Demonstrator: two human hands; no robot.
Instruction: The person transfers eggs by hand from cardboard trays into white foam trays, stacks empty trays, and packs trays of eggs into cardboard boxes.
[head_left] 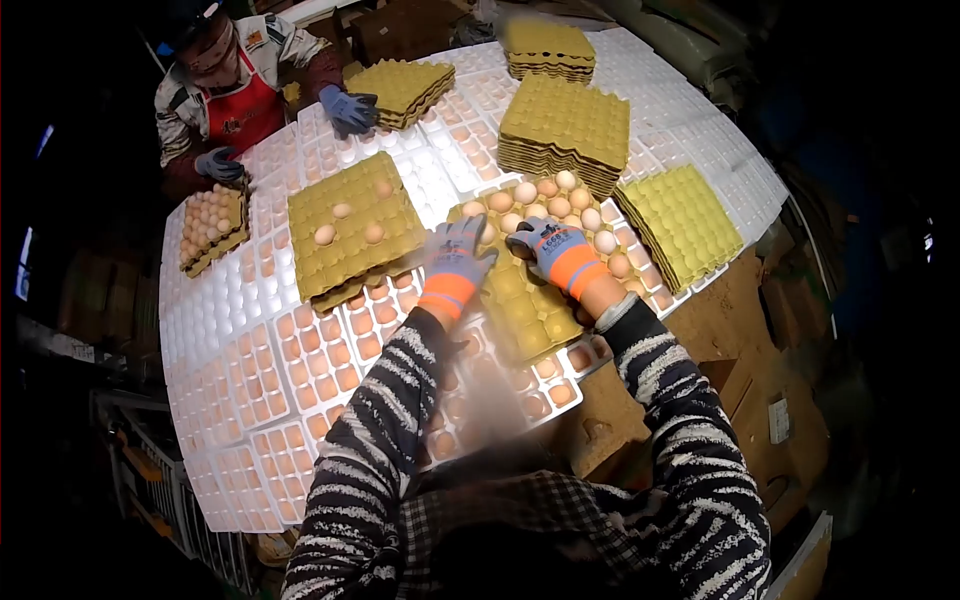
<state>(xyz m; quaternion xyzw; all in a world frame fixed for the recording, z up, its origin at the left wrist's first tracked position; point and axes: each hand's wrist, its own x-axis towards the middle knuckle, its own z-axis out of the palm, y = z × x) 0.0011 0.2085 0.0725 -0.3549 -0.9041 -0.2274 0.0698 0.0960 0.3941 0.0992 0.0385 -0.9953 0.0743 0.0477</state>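
Note:
In front of me is a yellowish pulp egg tray [530, 315]; eggs [560, 206] fill its far part, while the near cups hold none. My left hand [458, 262], in a grey and orange glove, is at the tray's left side. Its thumb and fingertips close around an egg [487, 234]. My right hand [562, 255], gloved alike, reaches over the tray from the right with its fingers curled down among the eggs. Those fingertips are hidden, so what they hold does not show. Beneath the tray lie white plastic trays [562, 393] with eggs.
A pulp tray stack [355, 225] with a few eggs stands left. More stacks [565, 125] [680, 225] stand behind and right. Across the table a co-worker [235, 100] in a red apron has gloved hands by a tray of eggs [212, 228] and another stack [400, 90]. Cardboard [600, 420] lies below the edge.

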